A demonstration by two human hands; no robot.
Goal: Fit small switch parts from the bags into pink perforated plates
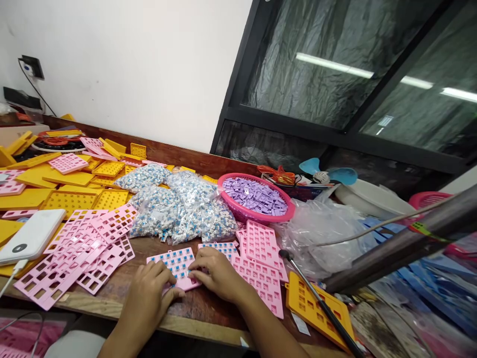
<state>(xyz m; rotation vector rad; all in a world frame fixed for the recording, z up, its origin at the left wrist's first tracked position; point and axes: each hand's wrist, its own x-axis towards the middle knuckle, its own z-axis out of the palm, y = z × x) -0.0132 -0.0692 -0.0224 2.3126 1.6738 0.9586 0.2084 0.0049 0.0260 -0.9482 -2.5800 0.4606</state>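
Observation:
A pink plate (180, 264) with rows of small blue pieces set in it lies near the table's front edge. My left hand (146, 288) grips its left and lower side, with the thumb along the near edge and the fingers bent over the top. At the plate's right side is my right hand (215, 272), its thumb and fingers drawn together on the edge. Whether a small piece is between those fingertips is hidden. Behind my right hand, a second pink plate with blue pieces (225, 247) is partly covered.
Clear bags of small blue-and-white pieces (160, 211) sit behind the plate. A pink basket (257, 216) holds purple pieces. Pink frames (80, 248) and a white power bank (35, 236) lie left; stacked pink plates (261, 278), a yellow plate (324, 311) and a black rod (324, 303) lie right.

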